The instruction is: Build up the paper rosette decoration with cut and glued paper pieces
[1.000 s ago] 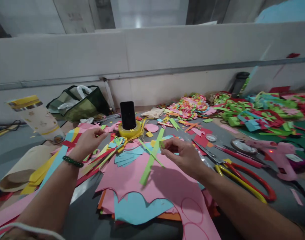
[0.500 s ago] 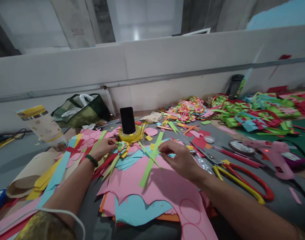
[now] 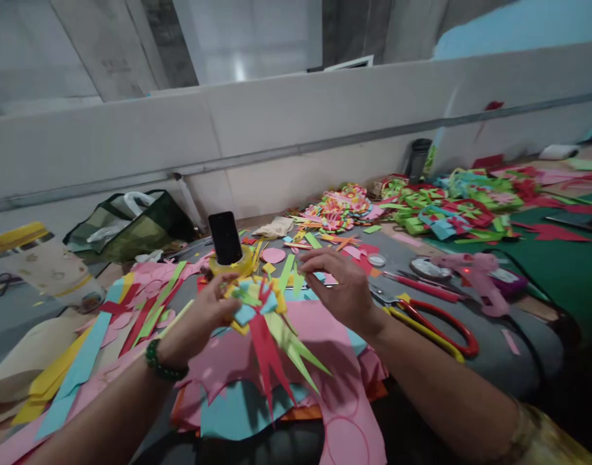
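Observation:
My left hand (image 3: 213, 303) pinches the edge of a felt rosette (image 3: 257, 300) in yellow, light blue, green and red. Red tails (image 3: 269, 358) and light green tails (image 3: 293, 345) with notched ends hang from it toward me, over a pink sheet (image 3: 337, 336). To its right, my right hand (image 3: 342, 287) is raised with thumb and fingers pinched together. Whatever lies between those fingertips is too small to make out. Just beside them shows a light green strip (image 3: 287, 270), its lower part hidden behind the rosette.
A phone (image 3: 225, 237) stands in a yellow tape roll. Scissors (image 3: 432, 326) and a pink glue gun (image 3: 485, 278) lie to the right. Finished colourful pieces (image 3: 339, 206) are heaped at the back. A tumbler (image 3: 44, 265) and felt strips (image 3: 83, 358) are on the left.
My left hand has brought the rosette toward me and rightward, its tails now spread over the pink sheet. My right hand stays pinched beside the green strip. The view has turned right.

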A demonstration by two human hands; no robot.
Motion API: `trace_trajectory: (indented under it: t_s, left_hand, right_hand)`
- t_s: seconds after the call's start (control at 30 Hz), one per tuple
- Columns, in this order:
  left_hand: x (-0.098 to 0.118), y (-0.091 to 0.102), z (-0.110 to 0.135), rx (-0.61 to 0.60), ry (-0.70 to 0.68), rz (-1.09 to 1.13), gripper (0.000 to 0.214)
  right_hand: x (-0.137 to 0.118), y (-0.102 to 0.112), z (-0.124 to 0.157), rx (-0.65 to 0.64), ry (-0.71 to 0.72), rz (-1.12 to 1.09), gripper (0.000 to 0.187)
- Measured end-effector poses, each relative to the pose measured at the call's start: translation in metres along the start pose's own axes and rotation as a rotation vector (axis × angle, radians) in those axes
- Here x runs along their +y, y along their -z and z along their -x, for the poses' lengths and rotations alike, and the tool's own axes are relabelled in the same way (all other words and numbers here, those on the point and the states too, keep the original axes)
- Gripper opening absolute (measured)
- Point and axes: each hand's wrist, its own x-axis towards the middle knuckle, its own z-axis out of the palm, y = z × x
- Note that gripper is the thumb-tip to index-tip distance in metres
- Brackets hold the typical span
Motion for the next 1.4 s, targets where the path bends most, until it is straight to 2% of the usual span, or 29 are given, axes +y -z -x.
trace_trajectory:
  t_s: [0.07,0.13,0.23,0.27,0.3,0.4,0.47,0.53,0.57,0.63,0.7,0.73,0.8,0.9,1.0,1.1,1.2,1.33,1.4]
  left_hand:
    - [-0.011,-0.020,0.004,-0.123,0.068,-0.050,0.056]
    - [-0.015,-0.027,0.004,-0.152,0.013,-0.212,0.059]
    - [-0.005,-0.024,0.003,0.000,-0.256,-0.483,0.044]
    - [0.001,-0.022,0.002,0.022,-0.298,-0.507,0.037]
    - [0.007,-0.022,0.002,-0.013,-0.280,-0.471,0.035]
    - [0.019,-0.027,0.002,-0.344,-0.073,-0.168,0.036]
    - [0.020,-0.033,0.002,-0.481,-0.015,0.010,0.035]
    - [0.017,-0.037,0.002,-0.448,-0.031,0.083,0.035]
    - [0.015,-0.037,0.002,-0.378,-0.049,0.096,0.034]
    - [0.011,-0.038,0.003,-0.217,-0.088,0.110,0.030]
    - [0.009,-0.040,0.003,-0.116,-0.127,0.131,0.020]
    - [0.008,-0.041,0.004,-0.107,-0.142,0.146,0.018]
    - [0.007,-0.044,0.006,-0.132,-0.156,0.178,0.019]
    - [0.007,-0.047,0.008,-0.156,-0.152,0.176,0.019]
    - [0.009,-0.041,0.008,-0.158,-0.184,0.049,0.020]
    - [0.008,-0.030,0.011,-0.194,-0.242,-0.098,0.019]
    - [0.000,-0.018,0.017,-0.291,-0.268,-0.246,0.020]
    - [-0.013,-0.003,0.025,-0.349,-0.132,-0.227,0.022]
    - [-0.014,0.003,0.028,-0.379,-0.114,-0.217,0.021]
  right_hand:
    - [-0.003,0.001,0.001,-0.012,0.097,0.019,0.013]
    - [-0.005,0.001,0.003,-0.046,0.150,0.028,0.014]
    - [-0.007,-0.003,0.007,-0.103,0.188,0.028,0.013]
    - [-0.007,-0.005,0.007,-0.126,0.207,0.030,0.013]
    - [-0.008,-0.006,0.008,-0.153,0.232,0.036,0.012]
    - [-0.012,-0.011,0.008,-0.245,0.325,0.083,0.014]
    - [-0.016,-0.011,0.008,-0.290,0.348,0.105,0.019]
    - [-0.021,-0.008,0.007,-0.260,0.266,0.084,0.024]
    - [-0.024,-0.006,0.007,-0.229,0.159,0.055,0.024]
    - [-0.031,-0.001,0.007,-0.224,-0.156,-0.055,0.018]
    - [-0.038,0.001,0.006,-0.322,-0.471,-0.221,0.016]
    - [-0.042,0.001,0.006,-0.377,-0.585,-0.309,0.019]
    - [-0.046,-0.002,0.006,-0.416,-0.714,-0.457,0.022]
    - [-0.049,-0.008,0.006,-0.376,-0.800,-0.566,0.021]
    - [-0.049,-0.005,0.006,-0.415,-0.819,-0.525,0.019]
    - [-0.048,0.010,0.010,-0.472,-0.742,-0.376,0.012]
    - [-0.044,0.032,0.021,-0.435,-0.695,-0.220,0.011]
    - [-0.036,0.053,0.044,-0.365,-0.771,-0.167,0.017]
    - [-0.036,0.059,0.053,-0.332,-0.764,-0.114,0.017]
